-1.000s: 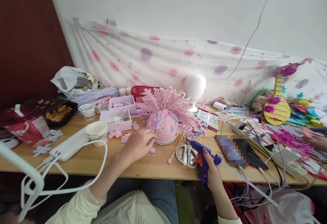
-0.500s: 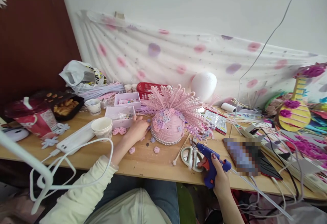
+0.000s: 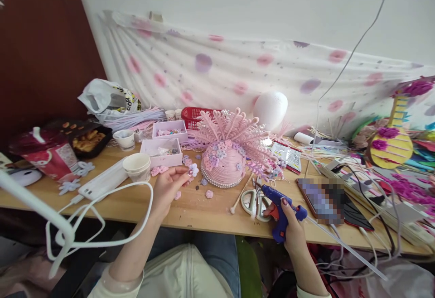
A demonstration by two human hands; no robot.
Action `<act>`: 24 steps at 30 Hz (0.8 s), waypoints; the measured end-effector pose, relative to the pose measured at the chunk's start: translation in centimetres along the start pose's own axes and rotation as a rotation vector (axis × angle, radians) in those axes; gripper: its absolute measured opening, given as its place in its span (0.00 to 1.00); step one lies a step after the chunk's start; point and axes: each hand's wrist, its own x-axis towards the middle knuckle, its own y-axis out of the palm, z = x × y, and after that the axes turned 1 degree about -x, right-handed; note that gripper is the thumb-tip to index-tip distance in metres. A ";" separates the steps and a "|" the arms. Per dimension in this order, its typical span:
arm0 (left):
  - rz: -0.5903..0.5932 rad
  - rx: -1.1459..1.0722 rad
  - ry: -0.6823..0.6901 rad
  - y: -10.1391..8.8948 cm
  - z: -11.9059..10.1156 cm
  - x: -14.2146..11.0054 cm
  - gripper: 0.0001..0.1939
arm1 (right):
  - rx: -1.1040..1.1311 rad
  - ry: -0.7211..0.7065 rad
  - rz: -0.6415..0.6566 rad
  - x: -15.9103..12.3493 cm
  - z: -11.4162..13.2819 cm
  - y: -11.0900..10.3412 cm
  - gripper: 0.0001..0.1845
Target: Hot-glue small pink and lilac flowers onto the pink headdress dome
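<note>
My left hand (image 3: 169, 185) is raised just above the wooden table (image 3: 142, 205) with its fingers pinched on a small lilac flower (image 3: 193, 170). That flower hangs left of the pink dome-shaped headpiece (image 3: 226, 160), which has pink fronds on top and a bead rim. My right hand (image 3: 289, 228) grips a blue glue gun (image 3: 280, 212) at the table's front edge, its nozzle pointing left toward the scissors (image 3: 253, 203). Loose pink and lilac flowers (image 3: 209, 194) lie between my hands.
Paper cups (image 3: 137, 166), two pink boxes (image 3: 161, 151), a red basket (image 3: 193, 116), a white foam head (image 3: 271, 109), a phone (image 3: 321, 198), a white cable (image 3: 102, 216), snack bags (image 3: 50, 157) and a yellow guitar craft (image 3: 390, 146) crowd the table. Purple scraps and cords cover the right side.
My left hand has come back from the base of the headpiece and lifted, now pinching a lilac flower. My right hand with the glue gun has stayed put.
</note>
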 end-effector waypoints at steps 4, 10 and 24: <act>-0.011 -0.080 -0.084 -0.1 0.9 -1.6 0.18 | 0.016 0.027 -0.038 0.3 -0.6 -0.3 0.27; 0.146 -0.380 -0.257 0.1 1.2 -2.5 0.18 | 0.050 0.043 -0.059 0.5 -1.2 -0.4 0.26; 0.256 -0.496 -0.327 0.7 0.4 -4.1 0.18 | -0.636 -0.109 -0.153 -0.1 4.3 -5.7 0.30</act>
